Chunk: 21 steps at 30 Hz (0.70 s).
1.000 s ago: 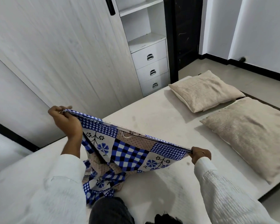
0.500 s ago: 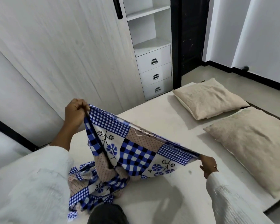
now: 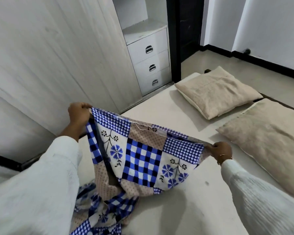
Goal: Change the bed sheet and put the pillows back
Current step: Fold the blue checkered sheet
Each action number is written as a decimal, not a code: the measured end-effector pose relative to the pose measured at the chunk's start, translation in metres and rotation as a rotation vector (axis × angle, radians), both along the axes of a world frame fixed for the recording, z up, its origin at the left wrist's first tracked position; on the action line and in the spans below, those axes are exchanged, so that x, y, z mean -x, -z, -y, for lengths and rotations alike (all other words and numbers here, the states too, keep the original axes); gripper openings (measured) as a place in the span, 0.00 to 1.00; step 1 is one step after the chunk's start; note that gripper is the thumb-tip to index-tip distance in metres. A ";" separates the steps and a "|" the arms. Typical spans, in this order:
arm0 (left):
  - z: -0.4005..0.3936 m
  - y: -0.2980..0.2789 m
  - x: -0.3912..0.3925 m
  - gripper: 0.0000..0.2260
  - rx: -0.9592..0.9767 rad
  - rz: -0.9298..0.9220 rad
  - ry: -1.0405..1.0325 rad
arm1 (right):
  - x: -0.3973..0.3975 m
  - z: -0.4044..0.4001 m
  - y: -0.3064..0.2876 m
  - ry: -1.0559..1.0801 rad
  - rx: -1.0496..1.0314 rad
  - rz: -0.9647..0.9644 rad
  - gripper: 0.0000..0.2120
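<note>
The fingers of the left hand are pinching one corner of the blue, white and tan patchwork-print cotton bed sheet, and the fingers of the right hand are pinching the far end of the same top edge. Compared with a second ago, the left hand is holding its corner closer to the body and the edge is running taut between both hands, while the rest is bunching on the bare cream mattress. This likely means the sheet is being opened for spreading. Two beige fabric pillows are lying at the mattress head, still in the way.
</note>
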<state>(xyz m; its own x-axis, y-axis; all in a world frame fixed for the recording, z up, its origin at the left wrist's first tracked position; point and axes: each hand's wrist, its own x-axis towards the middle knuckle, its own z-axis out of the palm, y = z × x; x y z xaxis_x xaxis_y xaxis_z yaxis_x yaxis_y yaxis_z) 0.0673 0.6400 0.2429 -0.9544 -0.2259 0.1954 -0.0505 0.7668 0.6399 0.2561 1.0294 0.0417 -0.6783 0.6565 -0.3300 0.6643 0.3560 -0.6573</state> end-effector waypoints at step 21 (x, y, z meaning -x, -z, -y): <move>-0.136 0.106 -0.134 0.06 -0.295 -0.014 -0.004 | 0.018 0.140 -0.045 0.145 0.496 -0.315 0.08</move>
